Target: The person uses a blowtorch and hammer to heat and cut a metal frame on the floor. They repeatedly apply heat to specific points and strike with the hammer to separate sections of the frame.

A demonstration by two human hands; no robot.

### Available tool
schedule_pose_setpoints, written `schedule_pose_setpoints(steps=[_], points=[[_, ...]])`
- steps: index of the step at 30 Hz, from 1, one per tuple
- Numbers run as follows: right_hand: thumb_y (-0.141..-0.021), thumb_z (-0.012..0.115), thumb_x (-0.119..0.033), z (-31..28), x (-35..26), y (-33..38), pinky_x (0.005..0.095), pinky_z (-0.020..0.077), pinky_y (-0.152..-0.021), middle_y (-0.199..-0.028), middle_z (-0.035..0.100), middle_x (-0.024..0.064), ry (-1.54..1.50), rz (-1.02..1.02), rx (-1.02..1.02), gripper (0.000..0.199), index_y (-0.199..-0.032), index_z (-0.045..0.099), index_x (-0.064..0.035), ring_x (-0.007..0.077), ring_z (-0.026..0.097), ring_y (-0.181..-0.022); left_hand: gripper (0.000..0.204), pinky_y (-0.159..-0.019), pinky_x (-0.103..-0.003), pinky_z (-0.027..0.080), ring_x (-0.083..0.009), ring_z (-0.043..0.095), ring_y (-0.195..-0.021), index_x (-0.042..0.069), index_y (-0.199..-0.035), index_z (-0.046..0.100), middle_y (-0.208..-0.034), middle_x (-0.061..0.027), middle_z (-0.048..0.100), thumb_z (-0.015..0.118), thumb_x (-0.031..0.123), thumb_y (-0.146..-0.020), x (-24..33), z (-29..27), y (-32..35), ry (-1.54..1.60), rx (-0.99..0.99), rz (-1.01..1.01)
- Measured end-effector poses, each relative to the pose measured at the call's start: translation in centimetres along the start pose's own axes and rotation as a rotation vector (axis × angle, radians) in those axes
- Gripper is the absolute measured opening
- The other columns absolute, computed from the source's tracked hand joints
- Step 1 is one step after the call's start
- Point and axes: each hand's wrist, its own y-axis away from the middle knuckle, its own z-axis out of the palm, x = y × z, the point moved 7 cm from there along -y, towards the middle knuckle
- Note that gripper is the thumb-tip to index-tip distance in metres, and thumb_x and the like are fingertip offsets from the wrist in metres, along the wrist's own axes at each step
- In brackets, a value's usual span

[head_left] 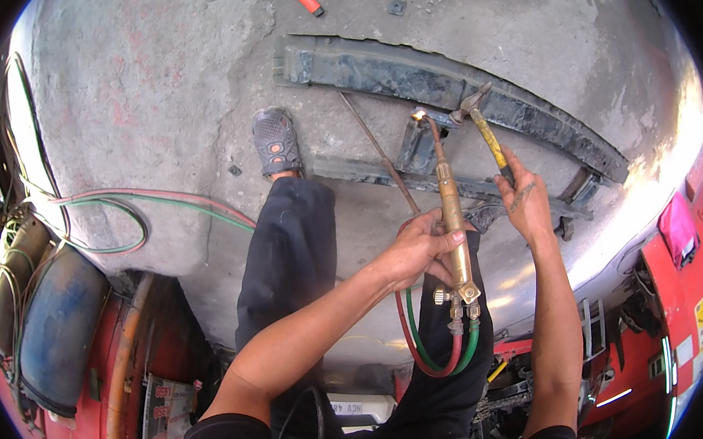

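Note:
My left hand (pixel 421 251) is closed around a brass gas torch (pixel 451 204) with a red and a green hose at its base. A bright orange glow shows at the torch tip, against a small bracket (pixel 420 145) on a dark metal vehicle beam (pixel 407 77). My right hand (pixel 530 207) grips a hammer (pixel 488 138) by its yellow handle with a black grip. The hammer head is over the beam's near edge, beside the glowing spot. A thin metal rod (pixel 375 144) runs from the beam to my left fingers; whether they hold it I cannot tell.
The beam lies on a concrete floor (pixel 163 86), my shod foot (pixel 275 139) left of it. An orange lighter (pixel 308 1) lies beyond. Hoses (pixel 138 194) trail left to gas cylinders (pixel 62 329). A red vehicle panel (pixel 690 277) stands at the right.

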Motion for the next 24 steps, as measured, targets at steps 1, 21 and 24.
schedule_pose_setpoints(steps=[1, 21, 24], points=[[-0.091, 0.063, -0.006, 0.08, 0.00, 0.02, 0.0497, 0.0522, -0.082, -0.086, 0.068, 0.0307, -0.004, -0.003, 0.003, 0.053, -0.143, 0.054, -0.0039, 0.0465, 0.069, -0.090, 0.047, -0.066, -0.041, 0.066, -0.0271, 0.072, -0.087, -0.004, -0.137, 0.041, -0.104, -0.0138, 0.061, 0.061, 0.021, -0.102, 0.02, 0.06, 0.00, 0.005, 0.013, 0.013], [-0.090, 0.063, -0.005, -0.15, 0.14, -0.28, 0.0480, 0.0532, -0.088, -0.100, 0.069, 0.0322, 0.000, -0.026, 0.018, 0.052, -0.142, 0.055, 0.0000, 0.0455, 0.069, -0.099, 0.063, -0.069, -0.043, 0.065, -0.0274, 0.070, -0.093, -0.006, -0.148, 0.029, -0.113, -0.0166, 0.061, 0.062, 0.021, -0.102, -0.06, -0.11, 0.00, 0.003, -0.019, -0.003], [-0.090, 0.063, -0.005, 0.20, 0.31, -0.40, 0.0480, 0.0532, -0.089, -0.102, 0.069, 0.0322, -0.001, -0.020, 0.010, 0.052, -0.142, 0.055, -0.0004, 0.0456, 0.069, -0.100, 0.063, -0.070, -0.043, 0.065, -0.0268, 0.070, -0.094, -0.006, -0.148, 0.029, -0.112, -0.0163, 0.061, 0.062, 0.021, -0.102, -0.15, -0.40, -0.02, 0.005, -0.013, 0.004]])
